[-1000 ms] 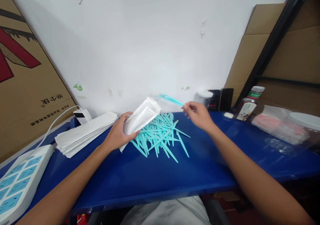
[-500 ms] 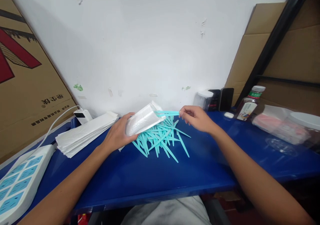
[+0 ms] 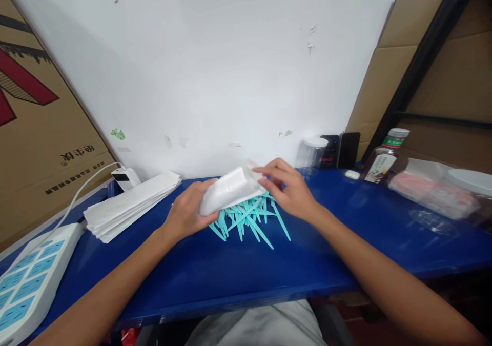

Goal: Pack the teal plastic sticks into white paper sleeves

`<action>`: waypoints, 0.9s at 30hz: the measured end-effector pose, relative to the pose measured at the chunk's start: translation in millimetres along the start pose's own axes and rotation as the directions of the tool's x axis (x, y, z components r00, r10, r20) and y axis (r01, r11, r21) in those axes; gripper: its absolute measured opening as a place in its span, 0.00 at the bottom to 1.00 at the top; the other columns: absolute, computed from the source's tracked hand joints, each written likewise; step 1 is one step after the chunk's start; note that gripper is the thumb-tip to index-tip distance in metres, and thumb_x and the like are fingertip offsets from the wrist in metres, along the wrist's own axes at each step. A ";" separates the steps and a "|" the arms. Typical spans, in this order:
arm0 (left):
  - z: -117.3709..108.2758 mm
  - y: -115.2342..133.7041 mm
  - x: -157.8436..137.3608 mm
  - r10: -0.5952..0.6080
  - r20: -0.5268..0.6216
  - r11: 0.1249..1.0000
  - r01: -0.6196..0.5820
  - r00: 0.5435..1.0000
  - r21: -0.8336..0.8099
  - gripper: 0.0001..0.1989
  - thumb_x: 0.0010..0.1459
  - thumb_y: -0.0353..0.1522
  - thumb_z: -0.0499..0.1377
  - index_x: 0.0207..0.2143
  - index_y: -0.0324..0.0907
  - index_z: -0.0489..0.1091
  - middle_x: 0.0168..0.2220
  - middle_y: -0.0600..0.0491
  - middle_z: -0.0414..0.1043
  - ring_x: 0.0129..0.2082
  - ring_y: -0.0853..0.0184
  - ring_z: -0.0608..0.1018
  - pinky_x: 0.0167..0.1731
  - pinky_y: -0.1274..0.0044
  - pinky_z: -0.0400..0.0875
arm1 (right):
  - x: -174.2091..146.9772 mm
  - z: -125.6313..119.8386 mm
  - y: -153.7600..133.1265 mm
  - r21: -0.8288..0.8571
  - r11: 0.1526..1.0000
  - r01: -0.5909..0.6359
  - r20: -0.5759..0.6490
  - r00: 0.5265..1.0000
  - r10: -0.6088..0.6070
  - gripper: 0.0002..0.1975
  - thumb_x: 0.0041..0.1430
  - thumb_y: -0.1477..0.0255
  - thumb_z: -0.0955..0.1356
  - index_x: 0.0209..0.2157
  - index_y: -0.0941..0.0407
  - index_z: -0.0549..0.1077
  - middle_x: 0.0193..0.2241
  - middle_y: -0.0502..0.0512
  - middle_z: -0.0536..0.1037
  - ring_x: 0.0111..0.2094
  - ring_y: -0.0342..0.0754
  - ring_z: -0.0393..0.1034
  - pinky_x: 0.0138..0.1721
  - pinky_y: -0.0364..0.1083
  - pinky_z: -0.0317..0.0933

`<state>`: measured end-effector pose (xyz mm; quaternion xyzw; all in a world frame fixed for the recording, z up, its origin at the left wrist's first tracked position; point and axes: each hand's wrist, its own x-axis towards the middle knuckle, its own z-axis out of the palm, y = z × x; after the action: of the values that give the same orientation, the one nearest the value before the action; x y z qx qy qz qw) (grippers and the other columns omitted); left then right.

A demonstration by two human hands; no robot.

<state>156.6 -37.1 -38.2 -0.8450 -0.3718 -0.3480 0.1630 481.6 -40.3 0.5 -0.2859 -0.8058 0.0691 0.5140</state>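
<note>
- From my head view, my left hand (image 3: 188,210) is wrapped round a white bag (image 3: 226,187), thumb on the near side, its mouth tilted up to the right.
- My right hand (image 3: 290,187) is at that mouth with fingers bent; the bag is blurred there, so I cannot tell whether they pinch its edge or anything inside.
- The bag is above the far part of a pile of teal sticks (image 3: 251,220), which lie crisscrossed on the blue table (image 3: 230,279), between my hands and nearer to me.
- On my left, a stack of white bags (image 3: 130,205) lies slanted, with a power strip (image 3: 36,274) nearer to me.
- At the far right stand a clear jar (image 3: 313,156) with a white lid, a dark phone (image 3: 348,151) and a bottle (image 3: 386,156).
</note>
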 end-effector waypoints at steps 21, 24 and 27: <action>-8.3 -28.2 5.5 -0.583 -0.261 0.813 0.548 0.770 -0.197 0.50 0.54 0.47 0.71 0.70 0.44 0.51 0.63 0.37 0.69 0.60 0.45 0.76 0.57 0.57 0.73 | -23.8 34.7 13.4 -0.160 0.987 0.019 0.651 0.754 0.091 0.19 0.71 0.62 0.71 0.58 0.55 0.78 0.47 0.61 0.76 0.36 0.49 0.72 0.34 0.47 0.63; -8.8 -29.2 5.1 -0.582 -0.241 0.813 0.547 0.777 -0.198 0.50 0.53 0.46 0.72 0.70 0.44 0.51 0.62 0.38 0.69 0.60 0.45 0.77 0.57 0.57 0.73 | -27.0 43.4 10.0 -0.194 0.980 0.054 0.677 0.730 0.093 0.15 0.71 0.70 0.70 0.56 0.57 0.78 0.46 0.60 0.75 0.32 0.46 0.68 0.30 0.46 0.58; -9.1 -29.7 5.0 -0.581 -0.226 0.813 0.544 0.782 -0.207 0.49 0.53 0.46 0.72 0.70 0.44 0.52 0.62 0.38 0.69 0.60 0.45 0.76 0.57 0.58 0.72 | -27.0 46.9 8.1 -0.216 0.973 0.078 0.682 0.725 0.093 0.11 0.70 0.78 0.67 0.50 0.58 0.79 0.44 0.58 0.75 0.28 0.43 0.64 0.29 0.45 0.53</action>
<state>132.7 -19.5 -27.7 -0.6464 -0.5568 -0.5197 0.0466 452.4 -39.4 -45.7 -0.3005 -0.9399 0.0786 0.1416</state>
